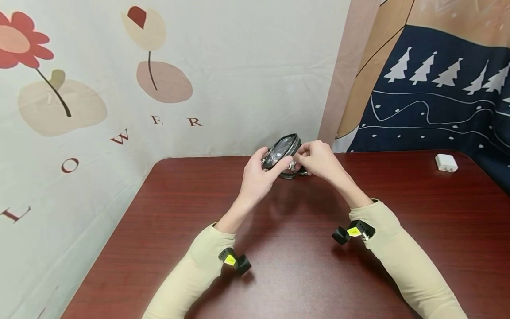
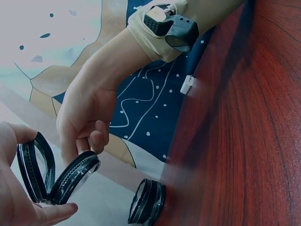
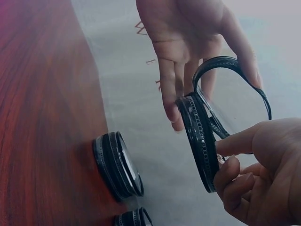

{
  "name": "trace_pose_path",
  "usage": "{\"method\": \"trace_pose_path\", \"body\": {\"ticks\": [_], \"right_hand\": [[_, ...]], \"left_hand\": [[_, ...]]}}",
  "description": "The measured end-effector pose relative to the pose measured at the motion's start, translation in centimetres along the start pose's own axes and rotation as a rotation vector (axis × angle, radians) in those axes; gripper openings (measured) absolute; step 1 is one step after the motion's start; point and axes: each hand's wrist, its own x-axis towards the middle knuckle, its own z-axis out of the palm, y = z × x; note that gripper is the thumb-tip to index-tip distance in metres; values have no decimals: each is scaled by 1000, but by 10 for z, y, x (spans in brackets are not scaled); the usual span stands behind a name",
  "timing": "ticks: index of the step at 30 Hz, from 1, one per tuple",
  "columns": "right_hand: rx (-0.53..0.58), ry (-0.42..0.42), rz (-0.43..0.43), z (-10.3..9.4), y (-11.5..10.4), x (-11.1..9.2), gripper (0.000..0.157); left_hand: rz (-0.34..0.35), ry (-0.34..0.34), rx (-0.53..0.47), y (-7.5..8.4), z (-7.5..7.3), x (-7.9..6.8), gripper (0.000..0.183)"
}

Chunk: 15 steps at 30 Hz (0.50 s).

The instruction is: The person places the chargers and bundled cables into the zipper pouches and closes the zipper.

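A small round zip case [image 1: 282, 151] with clear faces and black zippered trim is held above the far edge of the table. Its two halves stand spread apart in a V in the left wrist view. My left hand [image 1: 259, 175] grips it from the left, thumb on one side of the rim and fingers on the other. Curled at the other half, my right hand [image 1: 318, 159] pinches at the rim [image 3: 200, 141] with thumb and fingertips. Something small and silvery shows by those fingertips, partly hidden; I cannot tell what it is.
More round black-trimmed cases [image 3: 117, 167] stand at the table's far edge below my hands, close to the pale curtain [image 1: 239, 88]. A white plug adapter [image 1: 446, 163] lies at the far right corner of the dark red table [image 1: 287, 266].
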Motion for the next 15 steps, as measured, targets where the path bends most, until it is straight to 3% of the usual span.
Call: {"method": "trace_pose_path", "body": {"ticks": [8, 15], "right_hand": [[18, 26, 1, 0, -1, -2, 15], [-18, 66, -21, -2, 0, -3, 14]], "left_hand": [[37, 8, 45, 0, 0, 2, 44], [21, 12, 45, 2, -1, 1, 43]]}}
